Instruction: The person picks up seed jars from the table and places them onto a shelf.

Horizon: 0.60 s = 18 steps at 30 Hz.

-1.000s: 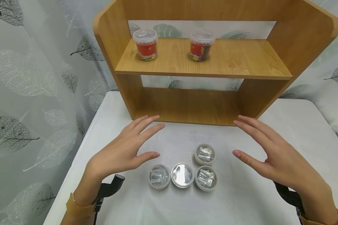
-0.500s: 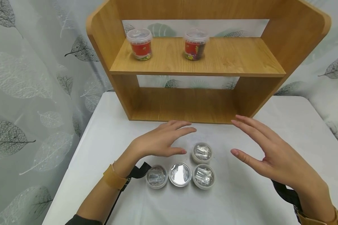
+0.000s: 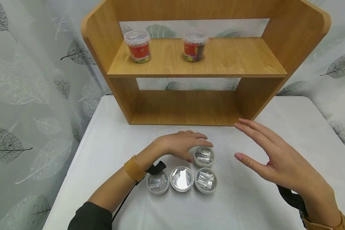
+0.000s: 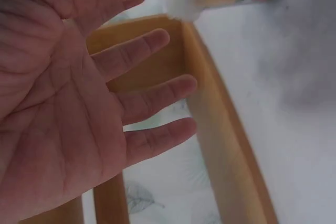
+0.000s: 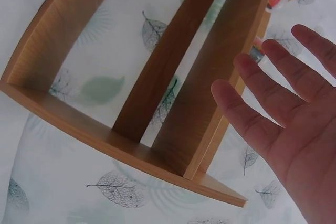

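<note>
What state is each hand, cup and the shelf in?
Back cup: upright, lidded
Left hand: open near that cup, contact unclear
Right hand: open, holding nothing
Front left cup: upright, lidded
Front middle cup: upright, lidded
Front right cup: upright, lidded
Left shelf cup: upright, lidded
Right shelf cup: upright, lidded
Wooden shelf: standing

Shelf (image 3: 241, 57): wood look, visible grain, smooth, low sheen. Cups (image 3: 139, 52) on shelf: clear smooth plastic, glossy printed red wraps. Tubs (image 3: 206, 181) in front of shelf: clear plastic, glossy tops, strong glare. Tabletop (image 3: 241, 198) under shelf: white, smooth, mostly matt. Curtain (image 3: 31, 127) left of shelf: thin cloth look, soft folds, slight sheen.
</note>
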Available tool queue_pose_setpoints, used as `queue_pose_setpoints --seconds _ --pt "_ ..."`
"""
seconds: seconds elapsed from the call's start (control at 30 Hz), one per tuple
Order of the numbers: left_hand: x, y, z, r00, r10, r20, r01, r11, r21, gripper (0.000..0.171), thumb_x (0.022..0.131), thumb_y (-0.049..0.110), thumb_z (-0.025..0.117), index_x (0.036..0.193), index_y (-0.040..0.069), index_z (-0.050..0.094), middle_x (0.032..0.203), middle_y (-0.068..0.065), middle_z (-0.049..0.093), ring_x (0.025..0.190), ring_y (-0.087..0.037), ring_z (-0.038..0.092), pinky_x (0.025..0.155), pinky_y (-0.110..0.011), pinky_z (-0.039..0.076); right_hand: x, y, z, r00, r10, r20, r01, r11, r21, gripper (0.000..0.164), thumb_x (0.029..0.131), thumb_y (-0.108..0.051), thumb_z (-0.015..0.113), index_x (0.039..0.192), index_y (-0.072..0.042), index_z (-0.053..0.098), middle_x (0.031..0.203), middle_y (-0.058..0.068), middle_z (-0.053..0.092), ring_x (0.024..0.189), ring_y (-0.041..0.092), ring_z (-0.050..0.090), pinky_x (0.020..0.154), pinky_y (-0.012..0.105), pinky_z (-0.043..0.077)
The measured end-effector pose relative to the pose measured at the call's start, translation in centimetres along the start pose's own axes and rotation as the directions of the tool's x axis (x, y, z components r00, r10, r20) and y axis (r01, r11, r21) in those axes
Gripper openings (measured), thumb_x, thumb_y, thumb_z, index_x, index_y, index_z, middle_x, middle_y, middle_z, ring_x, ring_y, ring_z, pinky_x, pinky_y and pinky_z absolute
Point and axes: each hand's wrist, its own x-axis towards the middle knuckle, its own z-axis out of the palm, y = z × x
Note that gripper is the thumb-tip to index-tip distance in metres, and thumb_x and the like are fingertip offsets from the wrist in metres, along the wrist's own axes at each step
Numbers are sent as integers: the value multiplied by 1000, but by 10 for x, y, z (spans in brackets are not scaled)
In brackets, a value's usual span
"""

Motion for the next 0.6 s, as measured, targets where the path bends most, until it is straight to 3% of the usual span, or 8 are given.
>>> queue_pose_setpoints --seconds 0.2,0.6 --pt "10 3 9 999 37 20 -37 999 -29 73 85 14 78 148 26 46 153 -2 39 136 -22 39 110 -42 32 -1 -1 0 1000 -15 -14 15 1000 14 89 71 -23 88 149 -19 46 149 1 44 136 25 40 111 16 21" --pt "13 6 11 997 73 -3 -73 995 -75 67 84 12 79 144 22 51 138 5 50 127 -7 45 106 -33 36 -3 -1 0 1000 -12 -20 12 1000 7 87 72 -23 87 148 -17 46 149 1 44 135 24 41 111 15 21"
